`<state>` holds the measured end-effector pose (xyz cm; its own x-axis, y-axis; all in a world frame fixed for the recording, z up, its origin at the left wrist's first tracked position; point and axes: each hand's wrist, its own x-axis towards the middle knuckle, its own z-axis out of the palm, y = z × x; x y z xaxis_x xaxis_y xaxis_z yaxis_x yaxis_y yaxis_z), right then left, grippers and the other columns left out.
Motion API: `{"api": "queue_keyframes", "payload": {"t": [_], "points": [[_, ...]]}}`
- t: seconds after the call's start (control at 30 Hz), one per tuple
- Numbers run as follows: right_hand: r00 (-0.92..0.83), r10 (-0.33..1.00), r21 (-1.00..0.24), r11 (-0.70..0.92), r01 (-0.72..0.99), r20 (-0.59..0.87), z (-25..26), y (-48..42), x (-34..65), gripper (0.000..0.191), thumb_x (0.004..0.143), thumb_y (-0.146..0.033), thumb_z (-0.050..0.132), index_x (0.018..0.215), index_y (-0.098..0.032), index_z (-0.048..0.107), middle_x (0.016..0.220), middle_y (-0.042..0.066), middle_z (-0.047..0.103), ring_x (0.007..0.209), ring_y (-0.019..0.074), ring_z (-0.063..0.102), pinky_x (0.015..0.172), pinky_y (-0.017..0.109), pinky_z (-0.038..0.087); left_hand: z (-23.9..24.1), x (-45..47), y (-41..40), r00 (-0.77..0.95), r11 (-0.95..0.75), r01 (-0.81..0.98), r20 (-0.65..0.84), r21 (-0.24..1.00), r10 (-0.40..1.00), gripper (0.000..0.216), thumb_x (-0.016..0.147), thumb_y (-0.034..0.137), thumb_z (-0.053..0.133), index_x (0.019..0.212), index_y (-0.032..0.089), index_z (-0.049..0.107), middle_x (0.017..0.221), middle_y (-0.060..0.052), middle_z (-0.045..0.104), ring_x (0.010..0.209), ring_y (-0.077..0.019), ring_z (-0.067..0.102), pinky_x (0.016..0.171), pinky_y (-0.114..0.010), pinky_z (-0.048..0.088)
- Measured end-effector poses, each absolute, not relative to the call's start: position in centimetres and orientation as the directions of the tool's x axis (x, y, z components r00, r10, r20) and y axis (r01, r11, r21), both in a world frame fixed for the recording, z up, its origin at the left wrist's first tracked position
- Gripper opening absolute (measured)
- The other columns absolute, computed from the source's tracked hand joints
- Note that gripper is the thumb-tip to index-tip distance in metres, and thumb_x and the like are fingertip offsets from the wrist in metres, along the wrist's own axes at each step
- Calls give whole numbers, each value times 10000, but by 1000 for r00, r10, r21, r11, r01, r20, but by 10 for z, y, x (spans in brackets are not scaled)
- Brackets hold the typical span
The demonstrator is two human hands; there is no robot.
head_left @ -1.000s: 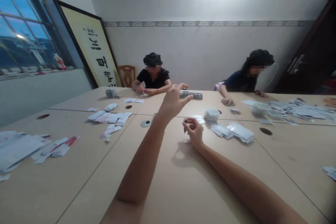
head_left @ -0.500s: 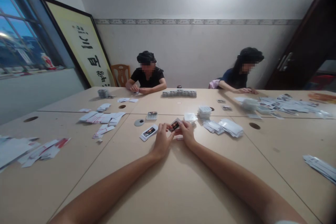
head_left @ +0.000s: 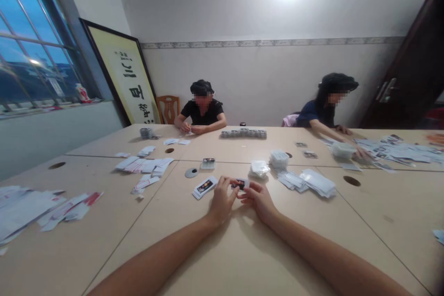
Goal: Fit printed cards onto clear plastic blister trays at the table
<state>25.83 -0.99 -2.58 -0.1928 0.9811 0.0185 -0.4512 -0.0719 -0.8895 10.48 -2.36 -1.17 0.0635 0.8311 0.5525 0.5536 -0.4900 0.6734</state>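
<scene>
My left hand [head_left: 221, 200] and my right hand [head_left: 259, 200] meet over the beige table [head_left: 243, 259], both pinching a small dark printed card [head_left: 240, 183] between their fingertips. Just left of my left hand lies a small stack of similar cards [head_left: 204, 187]. Another small pack [head_left: 208, 163] and a grey round disc [head_left: 191, 173] sit a little farther away. A pile of clear little bags [head_left: 259, 168] lies just beyond my hands.
Two other people sit at the far side, their hands busy with cards. Loose white packets [head_left: 307, 180] lie right of my hands, paper piles [head_left: 38, 206] at the left. A row of small stacks [head_left: 244, 133] lines the far middle. Round holes [head_left: 351, 181] dot the table.
My left hand came down from its raised reach and joined the right hand on the small card. Both hands now rest lower and closer to me.
</scene>
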Motion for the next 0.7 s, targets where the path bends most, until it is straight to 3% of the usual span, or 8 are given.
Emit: {"api": "queue_keyframes", "payload": {"t": [0.2,0.43,0.7], "points": [[-201,980,-896,-94,-434,-6,-24,-10,261,452,558,-362,923,893,-188,674,723,25,762,605,198,750,540,249,574,-10,106,-20,87,-499,515,536,698,840,84,901,186,617,976,207,648,1017,-52,648,1031,-237,626,972,-400,476],[-231,973,-906,-90,-413,8,-21,-12,261,509,594,-462,901,955,-174,686,753,30,768,566,177,733,531,249,582,-6,105,-22,76,-477,513,516,714,853,146,832,166,697,958,207,637,988,-33,711,994,-235,666,931,-377,494],[-223,975,-915,-79,-395,12,-22,-13,261,452,637,-476,870,925,-176,695,762,32,768,567,188,743,526,243,572,-7,104,-21,52,-464,495,508,735,860,124,813,203,714,926,210,661,959,-40,719,963,-254,662,906,-395,483]]}}
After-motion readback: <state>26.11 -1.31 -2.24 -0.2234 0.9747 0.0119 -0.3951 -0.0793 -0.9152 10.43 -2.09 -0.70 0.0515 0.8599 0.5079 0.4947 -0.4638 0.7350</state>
